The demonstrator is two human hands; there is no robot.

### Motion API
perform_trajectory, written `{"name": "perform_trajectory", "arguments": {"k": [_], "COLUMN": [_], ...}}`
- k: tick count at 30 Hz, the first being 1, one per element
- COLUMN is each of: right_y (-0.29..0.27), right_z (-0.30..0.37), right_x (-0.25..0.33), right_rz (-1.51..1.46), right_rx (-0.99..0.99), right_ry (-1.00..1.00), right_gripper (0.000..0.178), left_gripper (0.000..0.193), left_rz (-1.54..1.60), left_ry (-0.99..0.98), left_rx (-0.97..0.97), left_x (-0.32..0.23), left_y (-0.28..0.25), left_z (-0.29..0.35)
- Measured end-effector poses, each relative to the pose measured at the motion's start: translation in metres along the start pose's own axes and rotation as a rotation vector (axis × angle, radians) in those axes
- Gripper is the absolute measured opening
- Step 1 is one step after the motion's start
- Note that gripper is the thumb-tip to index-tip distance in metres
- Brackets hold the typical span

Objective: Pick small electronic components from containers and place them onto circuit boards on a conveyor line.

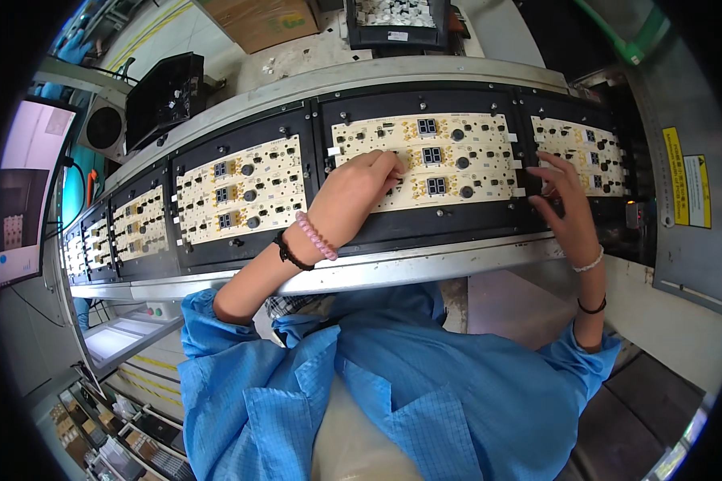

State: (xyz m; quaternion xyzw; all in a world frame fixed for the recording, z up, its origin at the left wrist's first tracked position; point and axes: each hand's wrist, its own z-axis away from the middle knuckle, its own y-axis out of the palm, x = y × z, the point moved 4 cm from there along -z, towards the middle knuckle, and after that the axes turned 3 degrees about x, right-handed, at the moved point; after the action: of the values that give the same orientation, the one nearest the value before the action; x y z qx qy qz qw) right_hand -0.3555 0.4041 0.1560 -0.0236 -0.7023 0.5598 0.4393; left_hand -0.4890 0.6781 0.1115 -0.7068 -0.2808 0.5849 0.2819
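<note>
A cream circuit board panel (pixel 477 144) lies in a black carrier frame (pixel 393 228) in front of me. It carries rows of black two-digit displays, round black parts and small black parts. My left hand (pixel 354 192) rests over the panel's left half, fingers curled down and closed at its surface. Whatever the fingertips hold is hidden under them. At the panel's right edge, my right hand (pixel 563 199) hovers with thumb and fingers apart beside a small black block (pixel 529 183). I cannot tell whether it touches the block.
More framed panels line the rail, one to the right (pixel 573 144) and several to the left (pixel 277 188). Behind the rail are a black bin of small white parts (pixel 395 14), a cardboard box (pixel 258 22) and a black tray (pixel 164 100). A monitor (pixel 30 188) stands far left.
</note>
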Motion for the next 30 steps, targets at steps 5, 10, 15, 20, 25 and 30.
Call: {"name": "perform_trajectory", "arguments": {"k": [5, 10, 15, 20, 25, 30], "right_y": [-0.012, -0.011, 0.004, 0.047, 0.081, 0.064], "right_z": [0.003, -0.001, -0.012, -0.022, -0.025, -0.056], "right_x": [0.008, 0.014, 0.021, 0.060, 0.084, 0.079], "right_rz": [0.025, 0.040, 0.127, 0.210, 0.466, 0.411], "right_rx": [-0.093, -0.095, -0.069, 0.037, 0.127, 0.220], "right_ry": [0.032, 0.006, -0.090, -0.280, -0.288, -0.320], "right_gripper": [0.040, 0.037, 0.034, 0.036, 0.041, 0.040], "left_gripper": [0.012, 0.014, 0.014, 0.017, 0.022, 0.020], "left_rz": [-0.084, -0.126, -0.266, -0.345, -0.200, -0.123], "left_ry": [-0.031, -0.013, 0.046, 0.115, 0.125, 0.035], "left_rx": [0.006, -0.029, -0.046, 0.003, -0.092, -0.146], "left_x": [-0.001, -0.003, -0.010, -0.015, -0.009, 0.003], "left_y": [-0.001, 0.004, 0.005, -0.008, -0.040, -0.067], "left_z": [0.004, 0.005, 0.006, 0.015, 0.043, 0.082]}}
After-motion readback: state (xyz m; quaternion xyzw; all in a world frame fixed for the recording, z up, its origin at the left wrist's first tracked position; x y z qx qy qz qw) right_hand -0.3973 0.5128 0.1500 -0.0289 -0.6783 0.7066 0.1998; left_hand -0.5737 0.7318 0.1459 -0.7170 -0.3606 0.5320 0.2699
